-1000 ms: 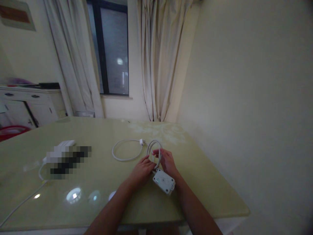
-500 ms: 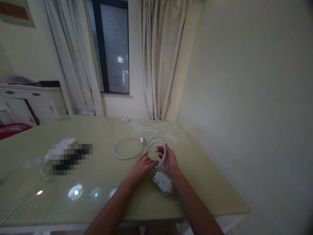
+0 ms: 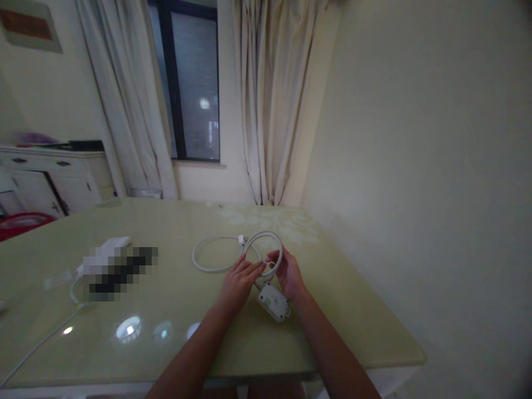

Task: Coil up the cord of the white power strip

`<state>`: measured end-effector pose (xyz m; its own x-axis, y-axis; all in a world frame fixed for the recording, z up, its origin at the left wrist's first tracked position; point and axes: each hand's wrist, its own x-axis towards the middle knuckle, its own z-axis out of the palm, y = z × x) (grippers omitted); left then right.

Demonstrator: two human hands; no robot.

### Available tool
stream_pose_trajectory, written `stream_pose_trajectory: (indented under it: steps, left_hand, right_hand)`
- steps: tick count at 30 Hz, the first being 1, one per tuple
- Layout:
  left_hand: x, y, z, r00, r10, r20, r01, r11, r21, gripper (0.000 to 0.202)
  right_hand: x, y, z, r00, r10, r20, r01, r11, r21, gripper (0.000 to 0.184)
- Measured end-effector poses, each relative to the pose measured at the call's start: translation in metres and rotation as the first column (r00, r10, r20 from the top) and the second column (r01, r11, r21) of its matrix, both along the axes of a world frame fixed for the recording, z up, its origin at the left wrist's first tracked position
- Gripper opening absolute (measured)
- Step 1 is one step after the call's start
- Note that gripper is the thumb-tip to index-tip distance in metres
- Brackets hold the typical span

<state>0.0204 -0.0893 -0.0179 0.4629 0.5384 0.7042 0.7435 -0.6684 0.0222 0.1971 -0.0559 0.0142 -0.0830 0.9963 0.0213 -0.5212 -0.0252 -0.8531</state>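
A white power strip [image 3: 273, 302] lies on the yellow-green table [image 3: 353, 310], its back face up. Its white cable [image 3: 216, 269] runs off in loops; one loop [image 3: 266, 237] stands up between my hands. My right hand [image 3: 286, 272] is curled round the right side of that loop, just above the strip. My left hand [image 3: 239, 281] pinches the cable on the loop's left side. The plug end [image 3: 240, 239] rests on the table beyond my fingers.
A blurred-out object [image 3: 118, 269] with a white device [image 3: 114, 243] and another white cord [image 3: 37, 343] sits at the left of the table. A wall runs along the right. Curtains [image 3: 270, 100] and a dark window [image 3: 193, 83] stand behind; a white sideboard [image 3: 54, 177] is at far left.
The standing loop has grown wider and leaned left toward the plug end. Both hands shifted slightly away from me along the cable; the power strip slid a little with them.
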Motion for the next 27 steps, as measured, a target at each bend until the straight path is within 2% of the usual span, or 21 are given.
stream_pose_trajectory:
  steps: [8,12,15,19,22,25,27]
  left_hand:
    - [-0.0011,-0.0026,0.0031,0.994,0.106,0.030,-0.108,0.990,0.091,0.044]
    - [0.0002,-0.0024,0.0026,0.989,0.117,0.086,-0.125,0.988,0.094,0.044]
    - [0.0009,-0.0017,0.0011,0.980,0.131,0.147,-0.136,0.990,0.023,0.045]
    - [0.0013,-0.0008,0.0008,0.977,0.132,0.168,-0.115,0.988,-0.107,0.044]
    - [0.0023,-0.0013,0.0031,0.976,0.132,0.175,-0.098,0.976,-0.194,0.035]
    - [0.0042,-0.0030,0.0064,0.970,0.187,0.157,-0.129,0.938,-0.321,0.021]
    - [0.0054,-0.0043,0.0082,0.967,0.226,0.119,-0.156,0.893,-0.421,0.021]
  right_hand:
    - [-0.0012,0.0007,-0.0026,0.998,-0.051,0.041,0.049,0.998,0.045,0.046]
    - [-0.0015,0.0000,-0.0013,0.998,-0.052,0.040,0.049,0.997,0.053,0.045]
    - [-0.0024,-0.0005,-0.0006,0.998,-0.056,0.027,0.055,0.997,0.061,0.043]
    - [-0.0038,0.0004,-0.0023,0.995,-0.050,0.086,0.039,0.991,0.126,0.045]
    - [-0.0040,0.0023,-0.0037,0.992,-0.018,0.127,-0.004,0.985,0.171,0.048]
    - [-0.0034,0.0029,-0.0034,0.986,0.080,0.147,-0.104,0.980,0.167,0.051]
    - [-0.0029,0.0022,-0.0029,0.977,0.146,0.157,-0.168,0.976,0.138,0.052]
